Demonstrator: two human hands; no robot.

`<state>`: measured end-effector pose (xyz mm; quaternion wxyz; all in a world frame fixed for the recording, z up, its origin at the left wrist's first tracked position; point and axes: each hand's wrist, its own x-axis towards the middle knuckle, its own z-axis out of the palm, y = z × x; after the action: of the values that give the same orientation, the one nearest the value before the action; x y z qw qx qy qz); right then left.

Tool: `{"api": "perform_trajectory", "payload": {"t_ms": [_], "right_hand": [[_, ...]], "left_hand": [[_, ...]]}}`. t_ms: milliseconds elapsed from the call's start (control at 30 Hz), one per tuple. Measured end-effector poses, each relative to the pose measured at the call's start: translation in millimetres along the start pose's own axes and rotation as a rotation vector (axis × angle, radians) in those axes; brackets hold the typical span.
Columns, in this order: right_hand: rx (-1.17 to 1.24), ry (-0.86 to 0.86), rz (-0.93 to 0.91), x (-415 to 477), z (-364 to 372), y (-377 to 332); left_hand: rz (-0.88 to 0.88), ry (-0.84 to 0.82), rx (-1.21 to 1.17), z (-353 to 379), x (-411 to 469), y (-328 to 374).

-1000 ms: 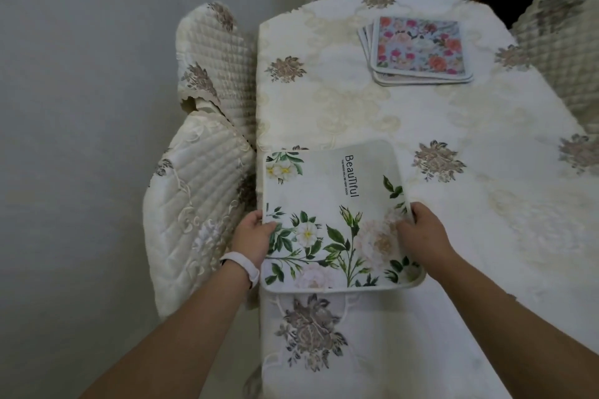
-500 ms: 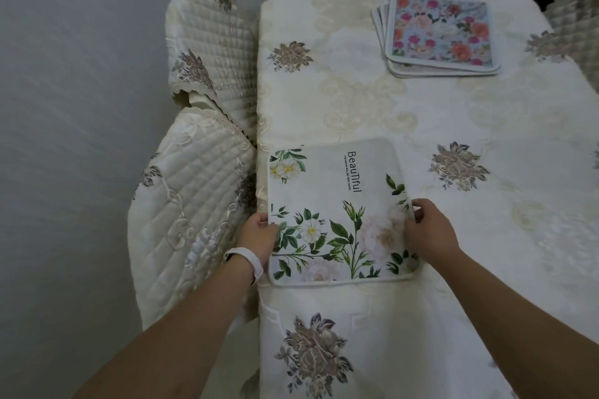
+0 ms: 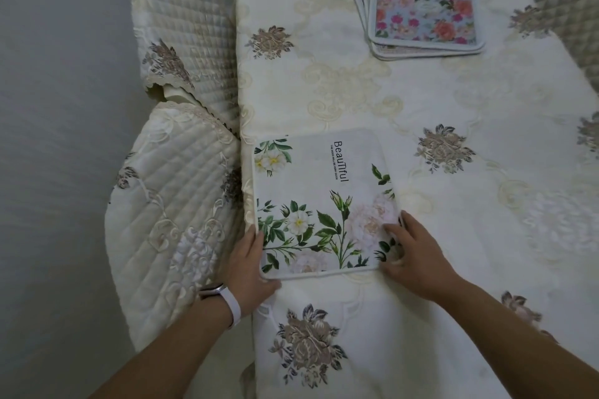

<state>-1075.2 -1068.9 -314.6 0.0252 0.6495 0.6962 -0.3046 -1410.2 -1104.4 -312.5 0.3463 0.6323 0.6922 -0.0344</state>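
A white placemat printed with green leaves, white flowers and the word "Beautiful" lies flat on the near left part of the table. My left hand, with a white wristband, holds its near left corner, thumb along the left edge and fingers under the near edge. My right hand holds the near right corner, thumb on top and fingers curled at the edge.
A stack of placemats with pink flowers on top lies at the far right of the cream embroidered tablecloth. Two chairs in quilted covers stand against the table's left side. Another covered chair is at far right.
The placemat, earlier overhanging the table's near edge in both hands, has moved forward and now lies flat on the cloth. Both hands have slid back to its near corners.
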Motion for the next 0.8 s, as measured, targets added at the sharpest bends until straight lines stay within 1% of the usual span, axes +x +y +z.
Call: {"api": "perform_trajectory", "payload": {"t_ms": [100, 233, 567, 700, 800], "right_hand": [[-0.012, -0.033, -0.005, -3.1, 3.2, 3.0], [-0.014, -0.031, -0.041, -3.7, 5.0, 3.4], [0.004, 0.029, -0.088, -6.4, 5.1, 9.0], [-0.051, -0.035, -0.088, -5.4, -1.9, 6.6], [-0.078, -0.084, -0.102, -5.3, -18.7, -1.2]], "left_hand": [[0.014, 0.026, -0.01, 0.2, 0.4, -4.5], [0.023, 0.068, -0.049, 1.2, -1.7, -5.7], [0.022, 0.053, -0.045, 1.1, -0.7, -5.5], [0.014, 0.029, -0.104, -4.5, -1.4, -1.7], [0.019, 0.119, -0.109, -15.2, -3.7, 9.0]]}}
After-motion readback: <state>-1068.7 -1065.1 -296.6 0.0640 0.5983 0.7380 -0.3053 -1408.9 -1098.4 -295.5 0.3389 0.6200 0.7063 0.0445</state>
